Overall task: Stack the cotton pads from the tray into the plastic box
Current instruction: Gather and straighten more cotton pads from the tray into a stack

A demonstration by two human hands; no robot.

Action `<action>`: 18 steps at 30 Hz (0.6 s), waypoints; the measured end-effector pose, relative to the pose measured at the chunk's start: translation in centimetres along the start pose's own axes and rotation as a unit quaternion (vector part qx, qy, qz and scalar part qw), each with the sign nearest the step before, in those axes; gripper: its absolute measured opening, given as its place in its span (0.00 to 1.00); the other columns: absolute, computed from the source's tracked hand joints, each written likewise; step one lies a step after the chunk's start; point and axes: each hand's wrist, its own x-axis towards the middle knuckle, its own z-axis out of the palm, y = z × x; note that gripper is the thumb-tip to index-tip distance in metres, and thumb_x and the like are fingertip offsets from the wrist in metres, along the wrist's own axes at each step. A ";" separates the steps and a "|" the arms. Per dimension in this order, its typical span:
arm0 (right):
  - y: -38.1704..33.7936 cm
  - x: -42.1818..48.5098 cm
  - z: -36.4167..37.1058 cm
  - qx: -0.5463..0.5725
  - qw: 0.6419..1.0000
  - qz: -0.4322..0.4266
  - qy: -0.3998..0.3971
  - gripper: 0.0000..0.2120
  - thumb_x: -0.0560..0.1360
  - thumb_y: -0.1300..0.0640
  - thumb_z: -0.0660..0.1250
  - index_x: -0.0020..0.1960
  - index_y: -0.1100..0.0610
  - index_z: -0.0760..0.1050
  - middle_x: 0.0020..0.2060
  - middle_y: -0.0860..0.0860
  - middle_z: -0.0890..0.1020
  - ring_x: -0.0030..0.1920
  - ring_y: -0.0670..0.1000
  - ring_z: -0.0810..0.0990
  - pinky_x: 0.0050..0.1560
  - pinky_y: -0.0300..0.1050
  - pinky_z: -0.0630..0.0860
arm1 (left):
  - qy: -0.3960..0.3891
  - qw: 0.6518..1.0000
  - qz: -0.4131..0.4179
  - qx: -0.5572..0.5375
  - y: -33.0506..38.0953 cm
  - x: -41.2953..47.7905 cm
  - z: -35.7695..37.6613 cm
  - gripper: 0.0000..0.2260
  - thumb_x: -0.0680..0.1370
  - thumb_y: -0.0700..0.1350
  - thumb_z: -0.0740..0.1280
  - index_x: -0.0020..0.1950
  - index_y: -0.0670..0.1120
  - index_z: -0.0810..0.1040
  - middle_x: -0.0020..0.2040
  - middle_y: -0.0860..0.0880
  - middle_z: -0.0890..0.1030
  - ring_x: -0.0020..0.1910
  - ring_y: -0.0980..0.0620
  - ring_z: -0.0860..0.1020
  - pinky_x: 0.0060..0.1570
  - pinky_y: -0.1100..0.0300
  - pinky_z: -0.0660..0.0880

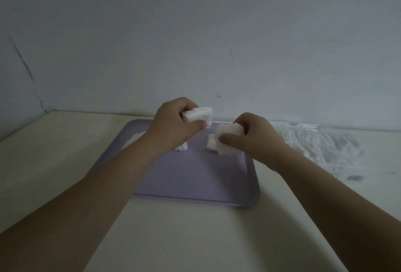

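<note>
1. One stack of cotton pads (198, 114) is pinched edge-on in the left hand (173, 124), with the thumb beneath and the fingers curled over the top. It is held up over the far edge of the tray, at about 12 o'clock.
2. A second stack (230, 139) is gripped by the right hand (255, 139), the thumb pressed on its near face and the fingers wrapped behind. It sits at about 1 o'clock over the tray, near the first stack but not touching it.
3. A few loose pads (181, 148) show at the tray's 11 o'clock, partly hidden under the left wrist. A white piece (211, 144) sits just below the second stack; I cannot tell whether it is held or lies on the tray.
4. The purple tray (195, 182) lies flat on the cream table (65, 152).
5. The clear plastic box (303, 125) stands at the tray's 2 o'clock, beyond the right hand. The white ridged contents (321, 145) are too blurred to make out.
6. A grey wall (195, 32) rises behind the table, with a crack (26, 69) at 10 o'clock.
</note>
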 end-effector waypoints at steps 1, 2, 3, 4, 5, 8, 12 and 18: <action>0.3 -0.2 0.1 0.029 0.999 0.006 0.022 0.16 0.68 0.48 0.80 0.48 0.54 0.78 0.38 0.48 0.81 0.37 0.47 0.78 0.35 0.41 0.70 | -0.012 0.998 -0.013 -0.054 0.3 -0.8 0.1 0.12 0.69 0.45 0.82 0.47 0.49 0.81 0.38 0.49 0.84 0.33 0.53 0.78 0.33 0.58 0.76; 0.8 -0.5 0.3 0.045 0.998 0.012 0.039 0.15 0.68 0.49 0.80 0.48 0.53 0.78 0.38 0.47 0.82 0.37 0.46 0.79 0.36 0.40 0.71 | -0.029 0.994 -0.027 -0.099 0.3 -1.6 0.3 0.13 0.69 0.42 0.83 0.47 0.47 0.81 0.38 0.48 0.84 0.33 0.52 0.79 0.33 0.57 0.78; 1.3 -0.9 0.6 0.053 0.997 0.011 0.050 0.14 0.68 0.51 0.80 0.48 0.53 0.79 0.38 0.47 0.83 0.37 0.46 0.79 0.35 0.37 0.72 | -0.050 0.989 -0.041 -0.135 -0.1 -2.4 0.6 0.14 0.69 0.40 0.83 0.48 0.45 0.81 0.38 0.48 0.84 0.35 0.50 0.80 0.35 0.55 0.80; 1.9 -1.4 1.1 0.062 0.997 0.004 0.054 0.13 0.69 0.53 0.80 0.49 0.52 0.80 0.38 0.47 0.83 0.37 0.47 0.80 0.36 0.34 0.72 | -0.078 0.983 -0.055 -0.158 -0.6 -3.2 0.9 0.14 0.68 0.38 0.83 0.47 0.45 0.81 0.39 0.47 0.84 0.36 0.49 0.80 0.37 0.53 0.81; 2.5 -1.8 1.6 0.078 0.996 -0.006 0.048 0.12 0.70 0.57 0.79 0.51 0.52 0.80 0.39 0.48 0.84 0.39 0.48 0.81 0.38 0.33 0.74 | -0.109 0.978 -0.066 -0.163 -1.4 -3.8 1.3 0.15 0.68 0.38 0.83 0.47 0.46 0.81 0.39 0.47 0.84 0.38 0.49 0.81 0.39 0.51 0.82; 4.2 -3.0 2.5 0.101 0.994 -0.036 0.011 0.18 0.72 0.68 0.71 0.52 0.46 0.78 0.44 0.44 0.85 0.44 0.42 0.83 0.46 0.32 0.75 | -0.181 0.972 -0.069 -0.132 -2.7 -5.2 2.2 0.12 0.67 0.43 0.82 0.45 0.51 0.83 0.41 0.50 0.85 0.40 0.53 0.80 0.44 0.54 0.79; 5.0 -3.4 2.4 0.136 0.990 -0.042 -0.005 0.24 0.70 0.75 0.66 0.55 0.48 0.79 0.47 0.45 0.85 0.45 0.35 0.82 0.46 0.28 0.74 | -0.187 0.968 -0.061 -0.155 -2.5 -5.3 3.2 0.07 0.69 0.41 0.74 0.46 0.48 0.84 0.40 0.53 0.83 0.41 0.56 0.79 0.46 0.61 0.76; 5.7 -3.5 2.2 0.185 0.982 -0.041 -0.005 0.10 0.73 0.69 0.72 0.49 0.58 0.84 0.43 0.47 0.88 0.43 0.38 0.83 0.45 0.28 0.75 | -0.196 0.971 -0.024 -0.133 -3.0 -5.6 4.2 0.11 0.72 0.38 0.79 0.50 0.52 0.85 0.45 0.49 0.86 0.40 0.58 0.80 0.45 0.61 0.78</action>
